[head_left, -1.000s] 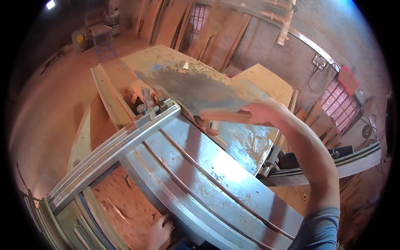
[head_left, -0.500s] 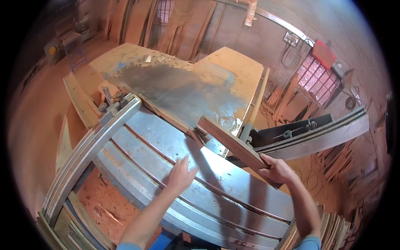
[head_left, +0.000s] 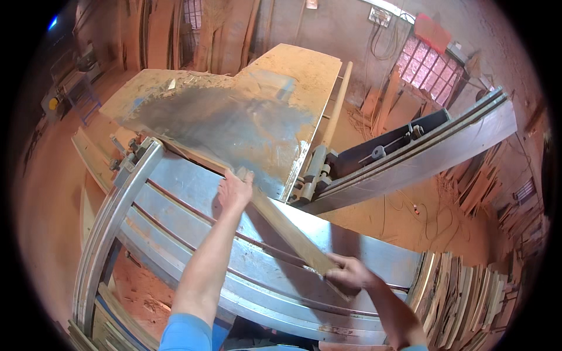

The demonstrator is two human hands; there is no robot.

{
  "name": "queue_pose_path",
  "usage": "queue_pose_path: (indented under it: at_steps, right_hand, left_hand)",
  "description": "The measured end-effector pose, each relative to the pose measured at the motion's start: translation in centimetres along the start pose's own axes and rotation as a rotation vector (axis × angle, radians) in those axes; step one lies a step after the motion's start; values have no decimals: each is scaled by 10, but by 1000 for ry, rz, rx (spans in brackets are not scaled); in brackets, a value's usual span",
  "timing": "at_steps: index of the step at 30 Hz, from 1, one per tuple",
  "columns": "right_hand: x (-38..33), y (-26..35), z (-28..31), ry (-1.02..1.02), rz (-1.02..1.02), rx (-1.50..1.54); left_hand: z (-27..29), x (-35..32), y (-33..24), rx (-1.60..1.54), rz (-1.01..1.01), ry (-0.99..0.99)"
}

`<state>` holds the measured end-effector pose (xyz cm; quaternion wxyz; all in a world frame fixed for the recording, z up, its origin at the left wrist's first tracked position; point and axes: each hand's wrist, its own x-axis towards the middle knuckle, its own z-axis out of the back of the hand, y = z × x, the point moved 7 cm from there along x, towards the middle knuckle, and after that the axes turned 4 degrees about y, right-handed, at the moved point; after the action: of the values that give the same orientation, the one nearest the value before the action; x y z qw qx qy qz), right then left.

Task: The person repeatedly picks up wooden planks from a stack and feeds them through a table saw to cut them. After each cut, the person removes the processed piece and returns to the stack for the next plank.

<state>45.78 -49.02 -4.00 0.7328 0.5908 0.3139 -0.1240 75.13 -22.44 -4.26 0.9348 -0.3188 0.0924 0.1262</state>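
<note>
Both hands hold a wooden strip [head_left: 287, 231] on the metal table [head_left: 175, 193]: left hand [head_left: 234, 192] seemingly cupped over its far end, right hand [head_left: 346, 272] gripping the near end. Next likely calls for steady forward feeding.

Hands: two of yours, the left hand [head_left: 235, 192] and the right hand [head_left: 346, 272].
Wooden strip [head_left: 287, 231]: one, lying between your hands.
Metal sliding table [head_left: 175, 205]: one, under both hands.
Stack of boards [head_left: 468, 298]: one, right of your right hand.
</note>
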Motion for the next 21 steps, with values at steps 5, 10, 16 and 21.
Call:
queue_pose_path:
  at_steps: [5,10,16,21]
  right_hand:
    - [-61,-75,-59,44,-104,441]
    - [-117,-127,-71,-68,-197,499]
    - [-164,-161,-76,-148,-160,985]
    - [-182,-156,-93,92,173,1378]
  left_hand:
    - [-14,10,-11,311,-113,56]
    - [-19,-1,-27,357,-310,118]
    - [-27,-12,-16,414,-482,51]
    - [-28,-50,-4,455,-492,112]
